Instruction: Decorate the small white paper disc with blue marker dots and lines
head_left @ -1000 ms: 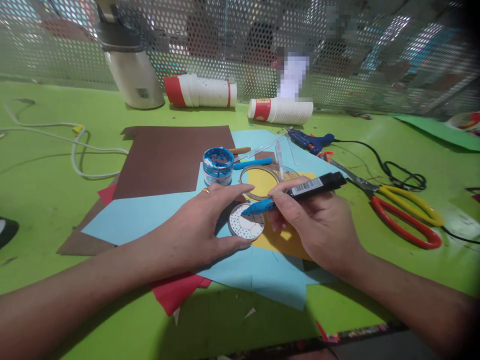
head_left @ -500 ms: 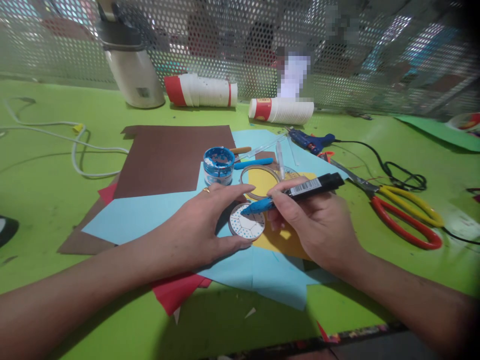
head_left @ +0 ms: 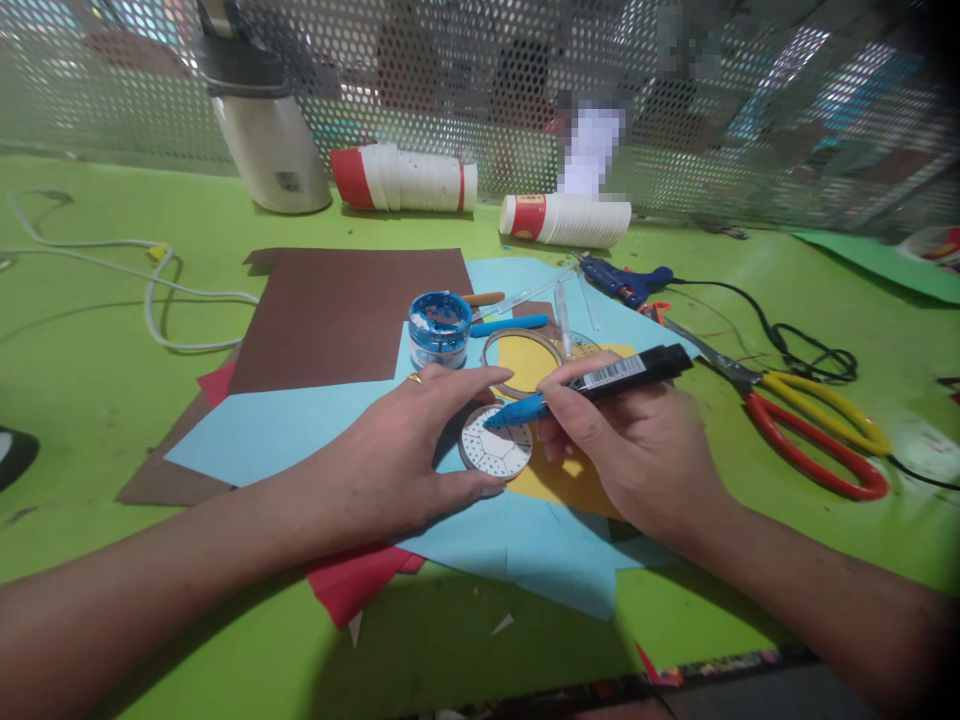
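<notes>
My left hand (head_left: 420, 440) curves around a small white disc (head_left: 496, 457), thumb at its near edge and fingers at its far side. Black lines and rows of blue dots mark the disc's face. My right hand (head_left: 630, 440) grips a marker pen (head_left: 607, 376) with a black barrel and a blue front end. Its blue tip rests on or just above the upper part of the disc. Just beyond my left fingers stands a jar of blue paint (head_left: 439, 345), lidless. Beside it lies a roll of tape (head_left: 487, 350) on yellow paper (head_left: 574, 490).
Light blue (head_left: 300, 425) and brown paper sheets (head_left: 345, 310) overlap on the green table (head_left: 97, 400). Scissors (head_left: 814, 450) and a blue glue gun (head_left: 626, 283) with its cord lie right. Stacked paper cups (head_left: 405, 180) and a bottle (head_left: 274, 150) line the mesh panel.
Almost nothing differs. The whole view has shifted very slightly, and the marker tip stays at about the same part of the disc.
</notes>
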The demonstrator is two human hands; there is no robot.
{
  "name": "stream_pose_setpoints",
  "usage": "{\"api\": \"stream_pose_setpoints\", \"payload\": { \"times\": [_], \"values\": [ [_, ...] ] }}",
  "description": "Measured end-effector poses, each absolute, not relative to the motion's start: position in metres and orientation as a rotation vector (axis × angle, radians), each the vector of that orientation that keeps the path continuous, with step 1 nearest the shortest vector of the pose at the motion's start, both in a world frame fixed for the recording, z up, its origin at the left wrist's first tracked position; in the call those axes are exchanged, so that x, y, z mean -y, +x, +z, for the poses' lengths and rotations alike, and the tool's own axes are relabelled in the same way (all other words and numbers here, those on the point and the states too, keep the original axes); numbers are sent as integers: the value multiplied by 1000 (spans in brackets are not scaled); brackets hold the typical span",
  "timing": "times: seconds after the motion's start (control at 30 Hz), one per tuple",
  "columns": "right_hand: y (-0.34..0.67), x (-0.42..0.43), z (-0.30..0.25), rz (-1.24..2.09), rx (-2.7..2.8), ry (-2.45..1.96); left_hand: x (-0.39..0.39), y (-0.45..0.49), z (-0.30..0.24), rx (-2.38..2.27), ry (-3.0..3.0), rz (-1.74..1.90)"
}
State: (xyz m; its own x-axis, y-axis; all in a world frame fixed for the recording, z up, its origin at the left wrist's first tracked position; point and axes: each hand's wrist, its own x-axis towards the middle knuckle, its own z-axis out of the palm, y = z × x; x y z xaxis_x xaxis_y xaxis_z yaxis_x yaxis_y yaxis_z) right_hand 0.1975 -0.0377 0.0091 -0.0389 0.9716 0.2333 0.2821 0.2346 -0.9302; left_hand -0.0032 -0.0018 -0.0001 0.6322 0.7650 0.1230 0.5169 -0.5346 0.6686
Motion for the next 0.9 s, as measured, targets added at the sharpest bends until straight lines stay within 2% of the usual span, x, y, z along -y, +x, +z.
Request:
{"api": "stream_pose_setpoints", "payload": {
  "times": [0.9],
  "values": [
    [196,38,10,830,1535,-1223,2,-4,0,-1002,2262,547]
  ]
}}
